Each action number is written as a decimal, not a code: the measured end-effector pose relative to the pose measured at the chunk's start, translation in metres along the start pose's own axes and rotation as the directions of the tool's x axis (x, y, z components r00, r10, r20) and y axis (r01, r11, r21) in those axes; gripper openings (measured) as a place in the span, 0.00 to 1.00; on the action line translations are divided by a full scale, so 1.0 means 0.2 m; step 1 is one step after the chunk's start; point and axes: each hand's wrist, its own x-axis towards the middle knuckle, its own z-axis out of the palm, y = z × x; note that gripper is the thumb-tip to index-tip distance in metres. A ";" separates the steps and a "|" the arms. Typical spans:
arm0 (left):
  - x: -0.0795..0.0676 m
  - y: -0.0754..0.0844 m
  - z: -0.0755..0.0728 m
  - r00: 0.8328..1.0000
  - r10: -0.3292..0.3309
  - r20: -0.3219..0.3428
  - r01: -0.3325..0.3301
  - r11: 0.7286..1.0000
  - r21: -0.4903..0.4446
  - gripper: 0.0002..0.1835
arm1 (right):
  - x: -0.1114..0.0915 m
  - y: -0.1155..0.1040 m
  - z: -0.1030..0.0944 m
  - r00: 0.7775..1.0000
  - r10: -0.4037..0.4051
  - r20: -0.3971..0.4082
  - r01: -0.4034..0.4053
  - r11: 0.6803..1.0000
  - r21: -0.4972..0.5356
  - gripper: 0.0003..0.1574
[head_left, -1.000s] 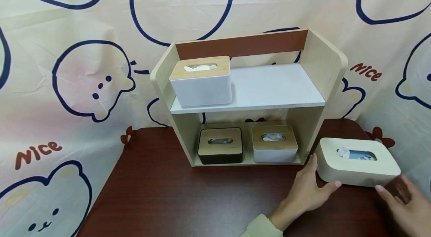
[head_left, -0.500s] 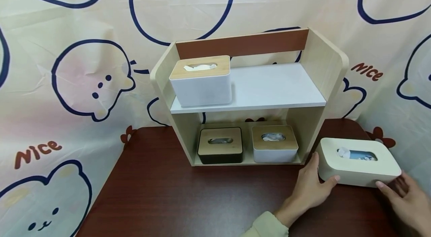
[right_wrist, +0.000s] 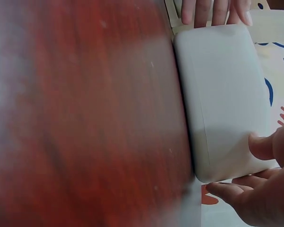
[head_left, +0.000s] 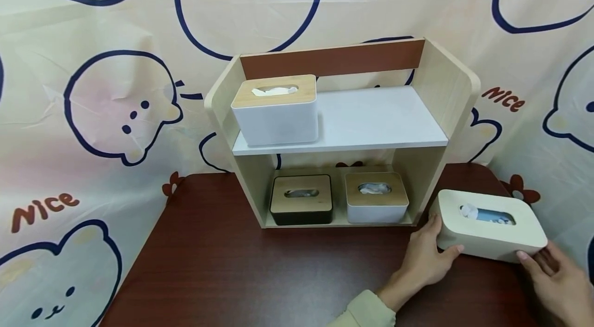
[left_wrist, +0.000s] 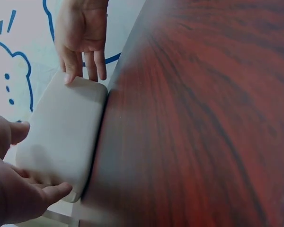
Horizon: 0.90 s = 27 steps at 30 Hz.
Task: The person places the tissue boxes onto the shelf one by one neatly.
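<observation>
At the table's right side sits a cream tissue box (head_left: 492, 224), rounded at the corners, with a blue tissue pack showing through its top slot. My left hand (head_left: 427, 255) holds its left end, fingers along the side and thumb at the front. Around the right end is my right hand (head_left: 554, 278), its thumb on the front face near the corner. Both wrist views show the plain front of the box low against the table, with the left hand's fingers (left_wrist: 57, 191) near its bottom edge and the right hand's thumb (right_wrist: 262, 146) against the front.
A two-tier wooden shelf (head_left: 452, 79) stands left of the box. On its upper board is a white tissue box with a wooden lid (head_left: 278, 120). Below are a black wood-lidded tissue box (head_left: 301, 216) and a smaller white one (head_left: 378, 213). A printed cloth hangs behind the table (head_left: 278, 280).
The cream tissue box has shifted slightly left and turned a little, its right front corner coming nearer. Both hands have moved along with it. The head view has also drifted slightly.
</observation>
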 end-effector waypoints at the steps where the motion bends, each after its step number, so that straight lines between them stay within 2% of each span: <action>1: 0.00 0.00 0.00 1.000 0.005 -0.009 -0.005 1.000 0.013 0.42 | -0.01 0.00 0.00 1.000 -0.001 -0.009 0.001 1.000 -0.002 0.46; 3: -0.01 0.00 -0.01 0.999 0.020 -0.025 -0.019 0.999 0.032 0.41 | -0.03 0.00 0.00 0.999 -0.004 -0.039 0.004 1.000 0.002 0.45; 8: -0.04 0.01 -0.02 0.997 0.046 -0.056 -0.045 0.999 0.032 0.40 | -0.07 0.01 0.01 0.995 0.013 -0.098 -0.005 0.996 0.085 0.43; 15: -0.07 0.04 -0.04 0.982 0.127 -0.138 -0.118 0.990 0.074 0.35 | -0.14 0.00 -0.02 0.994 0.048 -0.098 -0.030 0.984 0.178 0.44; 18: -0.09 0.06 -0.06 0.975 0.151 -0.164 -0.136 0.986 0.094 0.33 | -0.16 0.01 -0.04 0.990 -0.023 -0.142 0.053 0.976 0.209 0.43; 21: -0.11 0.07 -0.07 0.970 0.154 -0.188 -0.134 0.984 0.115 0.31 | -0.19 0.02 -0.05 0.973 -0.123 -0.196 0.167 0.959 0.227 0.41; 27: -0.16 0.11 -0.11 0.960 0.173 -0.218 -0.156 0.983 0.094 0.28 | -0.22 0.04 -0.06 0.941 -0.223 -0.254 0.281 0.934 0.222 0.40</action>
